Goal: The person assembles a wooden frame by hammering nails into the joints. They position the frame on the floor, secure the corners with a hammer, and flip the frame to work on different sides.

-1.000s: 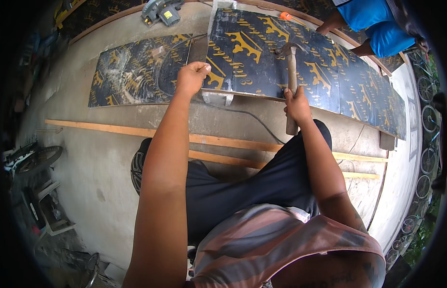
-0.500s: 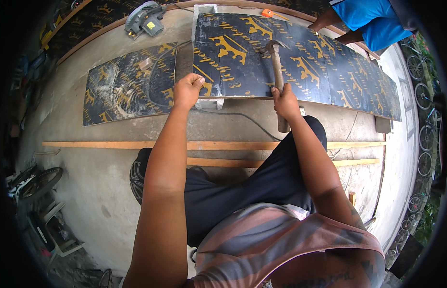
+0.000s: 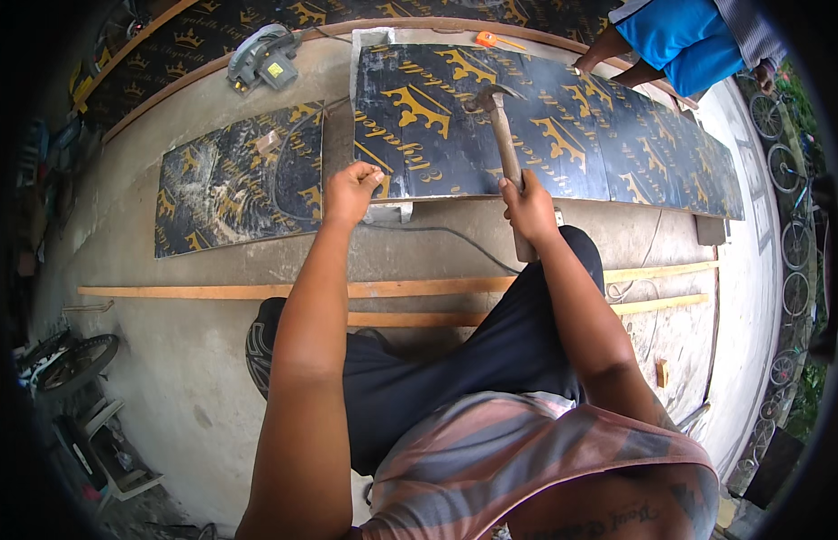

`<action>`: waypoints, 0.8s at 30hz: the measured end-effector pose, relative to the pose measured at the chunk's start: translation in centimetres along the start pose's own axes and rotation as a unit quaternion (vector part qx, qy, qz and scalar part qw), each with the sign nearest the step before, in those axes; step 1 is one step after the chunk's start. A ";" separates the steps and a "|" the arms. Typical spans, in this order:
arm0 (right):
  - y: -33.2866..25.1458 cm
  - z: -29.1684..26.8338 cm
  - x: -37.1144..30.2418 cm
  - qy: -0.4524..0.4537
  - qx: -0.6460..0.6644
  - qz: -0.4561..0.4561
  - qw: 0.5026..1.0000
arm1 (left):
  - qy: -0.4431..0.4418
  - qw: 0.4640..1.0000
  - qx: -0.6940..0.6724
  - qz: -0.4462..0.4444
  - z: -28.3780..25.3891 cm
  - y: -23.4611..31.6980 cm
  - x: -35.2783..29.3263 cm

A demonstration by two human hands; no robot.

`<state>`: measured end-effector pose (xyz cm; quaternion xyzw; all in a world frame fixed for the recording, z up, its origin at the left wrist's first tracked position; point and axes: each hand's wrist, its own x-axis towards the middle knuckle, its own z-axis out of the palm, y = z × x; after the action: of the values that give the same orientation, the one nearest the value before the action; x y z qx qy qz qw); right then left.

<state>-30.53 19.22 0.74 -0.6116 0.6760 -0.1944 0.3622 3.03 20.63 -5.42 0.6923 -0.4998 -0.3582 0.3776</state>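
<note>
My right hand grips a claw hammer by its wooden handle, head up, over the near edge of a long dark panel printed with gold crowns and lettering. At that panel's near left corner is my left hand. Its thumb and fingertips are pinched together; whatever sits between them is too small to make out. The panel lies raised on a pale block near its left end.
To the left lies a second, dusty dark panel. A circular saw and an orange tape measure are beyond. Wooden strips and a cable lie on the floor. A person in blue shorts stands at the far right.
The whole scene sits slightly lower in the picture. My right hand has shifted a little against the panel with the hammer; my left hand keeps its pinch at the corner.
</note>
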 end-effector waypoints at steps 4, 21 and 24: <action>-3.1 0.4 -3.5 -0.062 0.146 -0.151 0.976 | 0.000 1.000 -0.022 0.009 0.0 -1.1 0.7; -11.0 2.0 -6.3 -0.118 -0.134 -0.199 0.964 | -0.012 0.999 -0.032 0.016 0.0 -2.6 1.1; -10.2 2.4 -6.1 -0.108 -0.120 -0.187 0.969 | -0.018 0.998 -0.055 0.028 -0.1 -2.6 1.1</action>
<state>-21.83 23.74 7.86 -0.7835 0.5248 -0.1094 0.3142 4.47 20.10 -7.80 0.6497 -0.5051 -0.3873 0.4157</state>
